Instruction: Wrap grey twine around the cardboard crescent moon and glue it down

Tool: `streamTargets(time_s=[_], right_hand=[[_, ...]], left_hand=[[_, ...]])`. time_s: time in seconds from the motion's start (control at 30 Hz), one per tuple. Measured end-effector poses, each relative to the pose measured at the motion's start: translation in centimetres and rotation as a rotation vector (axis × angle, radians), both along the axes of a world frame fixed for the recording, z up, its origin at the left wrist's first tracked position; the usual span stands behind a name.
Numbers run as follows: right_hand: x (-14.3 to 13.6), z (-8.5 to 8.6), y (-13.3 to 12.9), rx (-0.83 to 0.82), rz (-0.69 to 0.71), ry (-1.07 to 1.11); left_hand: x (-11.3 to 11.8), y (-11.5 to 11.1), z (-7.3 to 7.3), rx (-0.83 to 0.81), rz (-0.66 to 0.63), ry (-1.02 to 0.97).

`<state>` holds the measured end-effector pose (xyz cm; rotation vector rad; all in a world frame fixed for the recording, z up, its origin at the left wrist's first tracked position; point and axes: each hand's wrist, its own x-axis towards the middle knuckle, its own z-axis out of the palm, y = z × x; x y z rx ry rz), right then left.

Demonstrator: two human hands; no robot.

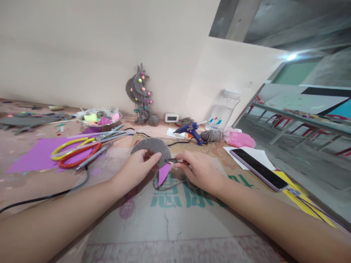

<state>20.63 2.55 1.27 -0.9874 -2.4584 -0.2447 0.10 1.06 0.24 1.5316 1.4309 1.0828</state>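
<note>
My left hand (pixel 144 164) pinches a crescent (pixel 154 145) wrapped in grey yarn, thumb on the front. The crescent's lower tip (pixel 163 174) is bare purple. My right hand (pixel 199 170) is closed on a slim tool with a shiny metal end (pixel 172 160), whose exact kind I cannot make out. That end touches the wrapped edge just above the purple tip. A loose length of grey yarn (pixel 164 189) loops below the crescent and runs under my right hand.
Scissors (pixel 76 150) lie on purple sheets at left, near a bowl (pixel 100 126). Behind my hands are a blue glue gun (pixel 192 132), a timer (pixel 172 117), a yarn-covered moon ornament (pixel 139 93) and a bottle (pixel 223 109). A phone (pixel 259 168) lies at right.
</note>
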Motion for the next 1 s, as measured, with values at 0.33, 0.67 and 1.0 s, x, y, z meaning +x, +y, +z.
streamTargets(time_s=[0.33,0.67,1.0], right_hand=[[0.4,0.1,0.9,-0.168,-0.091,0.401],[2.5,-0.8,5.7,-0.322,-0.07,0.352],[3.6,1.4,5.9,-0.261,-0.206,0.266]], left_hand=[[-0.1,0.2,-0.3,-0.012,0.006,-0.094],[0.3,-0.1,0.3,-0.021,-0.003,-0.119],[0.2,-0.3,0.3,-0.033,0.014,-0.106]])
